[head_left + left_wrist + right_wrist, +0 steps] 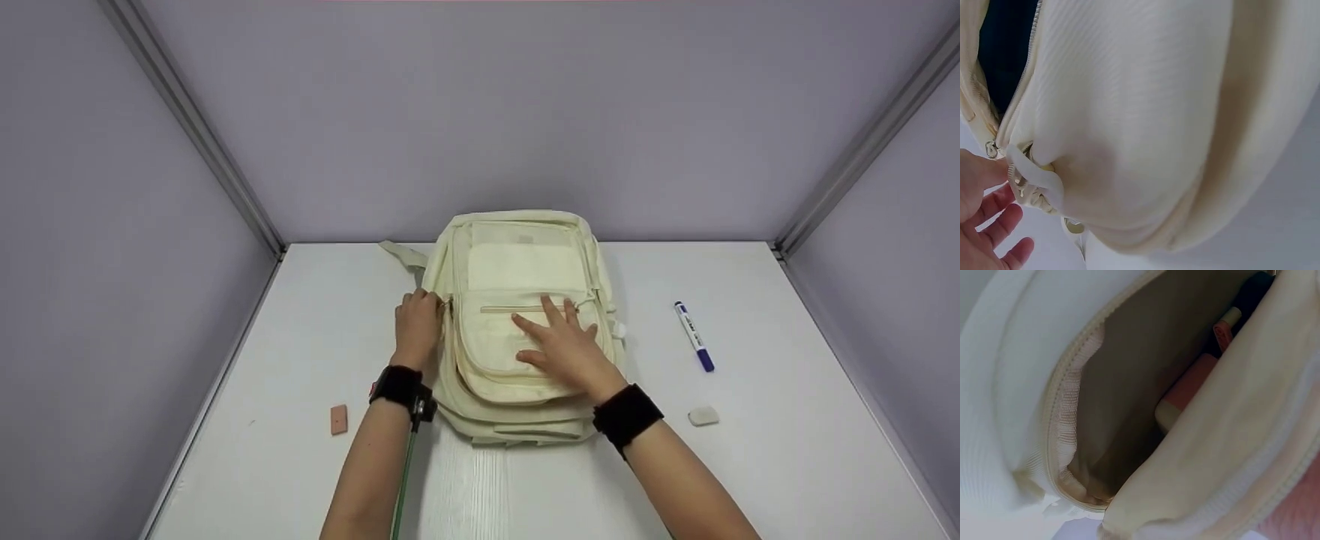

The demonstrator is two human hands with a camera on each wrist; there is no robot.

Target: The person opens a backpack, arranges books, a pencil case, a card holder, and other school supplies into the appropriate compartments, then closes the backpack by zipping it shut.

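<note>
Two hands on a cream backpack lying flat on the white worktop.

The left hand (417,324) pinches the zipper pull (992,149) at the left edge of the backpack (525,270), so its grip is narrow. The right hand (566,346) rests on the front pocket with straight, spread fingers. A blue marker (694,336) and a white eraser (703,415) lie to the right, a pink eraser (339,418) to the left.

I see a cream backpack (517,315) on the white bench (787,465), a white marker (694,336) with a blue cap, a salmon-pink eraser (339,419), a white eraser (703,415), and black wristbands (626,415).
</note>
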